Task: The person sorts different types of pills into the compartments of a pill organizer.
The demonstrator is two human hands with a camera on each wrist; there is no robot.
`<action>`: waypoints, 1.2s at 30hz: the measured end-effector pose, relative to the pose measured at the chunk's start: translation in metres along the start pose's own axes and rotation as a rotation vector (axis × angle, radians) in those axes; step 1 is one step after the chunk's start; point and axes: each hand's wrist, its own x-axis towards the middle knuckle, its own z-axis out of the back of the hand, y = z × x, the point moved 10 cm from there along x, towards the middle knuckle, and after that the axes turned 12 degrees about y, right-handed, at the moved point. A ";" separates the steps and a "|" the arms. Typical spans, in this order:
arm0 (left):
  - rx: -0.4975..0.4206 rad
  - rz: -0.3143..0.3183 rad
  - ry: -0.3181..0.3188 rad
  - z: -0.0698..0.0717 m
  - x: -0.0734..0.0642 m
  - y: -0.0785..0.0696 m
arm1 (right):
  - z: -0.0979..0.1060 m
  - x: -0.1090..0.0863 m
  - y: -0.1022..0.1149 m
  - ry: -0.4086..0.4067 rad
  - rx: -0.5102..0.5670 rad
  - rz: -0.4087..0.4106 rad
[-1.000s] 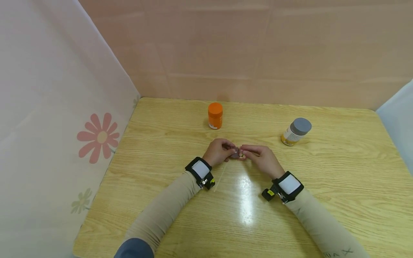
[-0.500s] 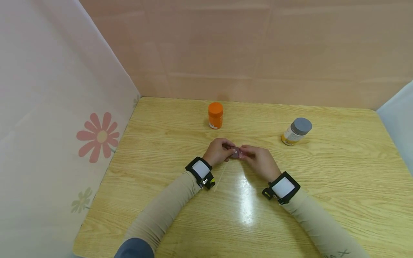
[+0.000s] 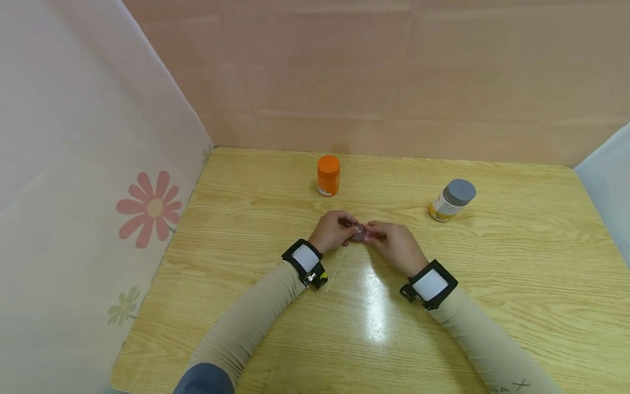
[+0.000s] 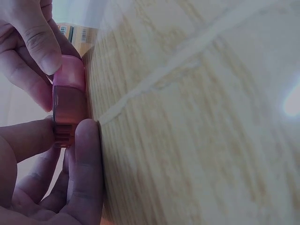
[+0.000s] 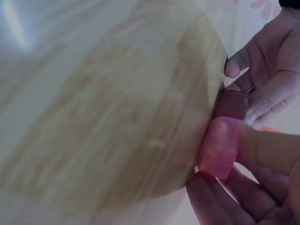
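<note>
In the head view, one small, box-shaped case (image 3: 360,233), brown at one end and translucent pink at the other, sits between two hands over the pale wood-grain table (image 3: 246,191). The left hand (image 3: 333,230) pinches the brown end, thumb and fingers drawn together; the right hand (image 3: 395,246) pinches the pink end. Beyond stand two containers: one orange cylindrical bottle with an orange cap (image 3: 328,176) and one white-and-yellow jar with a grey lid (image 3: 451,201).

In the left wrist view, the case shows a glossy surface, its two parts meeting, with ridges on the brown end beside the left fingertips.

In the right wrist view, the pink end lies between the right thumb and fingers. Whether the case touches the table I cannot tell.
</note>
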 end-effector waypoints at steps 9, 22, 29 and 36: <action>0.030 -0.018 -0.014 -0.001 0.000 0.001 | 0.000 0.000 -0.001 0.004 0.001 0.027; 0.079 -0.096 0.025 -0.002 0.003 0.000 | 0.003 -0.001 -0.003 -0.001 -0.028 0.024; 0.328 -0.150 0.122 0.000 0.006 -0.004 | 0.003 -0.001 -0.003 -0.001 -0.024 0.030; 0.517 -0.173 0.132 -0.002 0.011 -0.007 | 0.004 -0.002 -0.003 0.008 -0.019 0.021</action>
